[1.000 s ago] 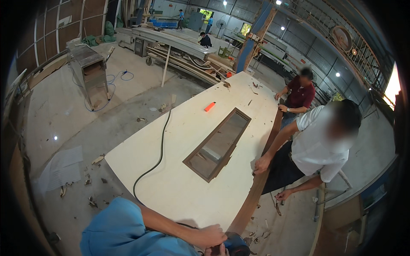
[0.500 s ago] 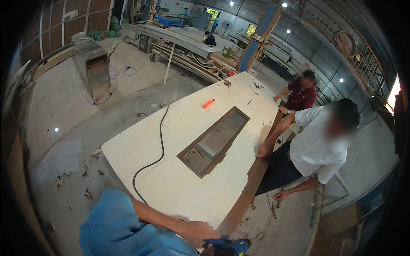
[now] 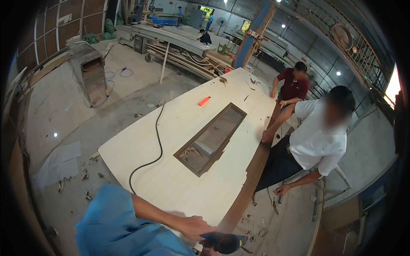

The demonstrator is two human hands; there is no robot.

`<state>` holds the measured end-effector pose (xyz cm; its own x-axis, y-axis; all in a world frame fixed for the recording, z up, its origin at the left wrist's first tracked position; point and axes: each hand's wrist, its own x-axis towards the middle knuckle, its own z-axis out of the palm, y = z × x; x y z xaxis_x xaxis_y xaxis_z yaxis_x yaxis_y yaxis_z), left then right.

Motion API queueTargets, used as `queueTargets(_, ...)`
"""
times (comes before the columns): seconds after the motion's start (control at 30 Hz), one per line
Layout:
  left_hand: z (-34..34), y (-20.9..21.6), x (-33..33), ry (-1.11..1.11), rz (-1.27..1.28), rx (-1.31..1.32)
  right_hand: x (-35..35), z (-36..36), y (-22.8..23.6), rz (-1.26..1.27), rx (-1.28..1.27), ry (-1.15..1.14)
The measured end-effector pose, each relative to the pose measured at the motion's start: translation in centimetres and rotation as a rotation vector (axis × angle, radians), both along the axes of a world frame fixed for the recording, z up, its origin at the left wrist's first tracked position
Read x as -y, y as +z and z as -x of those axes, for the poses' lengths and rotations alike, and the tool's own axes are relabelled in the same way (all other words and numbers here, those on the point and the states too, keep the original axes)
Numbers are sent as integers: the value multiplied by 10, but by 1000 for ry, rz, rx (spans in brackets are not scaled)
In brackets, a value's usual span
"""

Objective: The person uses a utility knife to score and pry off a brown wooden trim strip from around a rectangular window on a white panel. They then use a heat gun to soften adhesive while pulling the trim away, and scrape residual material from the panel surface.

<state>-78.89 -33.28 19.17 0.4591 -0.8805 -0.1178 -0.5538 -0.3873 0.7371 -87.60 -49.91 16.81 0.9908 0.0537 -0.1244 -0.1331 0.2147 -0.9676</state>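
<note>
A large pale wooden panel (image 3: 149,136) lies in front of me, with a brown-framed rectangular opening (image 3: 209,138) cut into it. Along its right edge runs a brown strip (image 3: 254,168). My left hand (image 3: 195,227) rests at the near corner, fingers bunched together beside a blue and black power tool (image 3: 224,242); their tips are partly hidden. At the bottom edge of the picture, my right hand (image 3: 208,251) is closed around the tool, mostly hidden beneath it. The tool's exact kind is unclear.
A black cable (image 3: 159,141) crosses the panel near an orange tool (image 3: 204,101). At the right edge, a person in white (image 3: 320,132) and another in dark red (image 3: 292,85) touch the strip. Scraps litter the floor; a metal cabinet (image 3: 87,72) stands left.
My left hand's outstretched fingers have drawn in beside the tool. The tool has turned and shows more of its black end. The view has shifted slightly.
</note>
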Motion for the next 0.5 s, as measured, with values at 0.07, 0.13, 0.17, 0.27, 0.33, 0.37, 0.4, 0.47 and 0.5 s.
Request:
queueTargets(0.07,-2,8,2,-20,-146,-80,0,6,-1,-8,8,-9)
queueTargets(0.13,-1,13,2,3,-173,-102,2,11,-2,3,12,-20)
queueTargets(0.17,1,14,2,6,-71,-135,3,14,-3,0,17,-26)
queueTargets(0.27,10,15,0,100,179,-210,8,23,-5,-18,40,-54)
queueTargets(0.33,11,15,1,122,197,-331,10,28,-7,-36,81,-69)
queueTargets(0.37,9,16,2,193,149,-318,12,30,-8,-57,104,-69)
queueTargets(0.4,7,18,3,228,124,-323,14,33,-9,-75,127,-60)
queueTargets(0.47,1,24,3,232,31,-347,18,39,-7,-119,138,1)
queueTargets(0.5,-5,28,1,217,-14,-347,22,42,-3,0,-37,56)
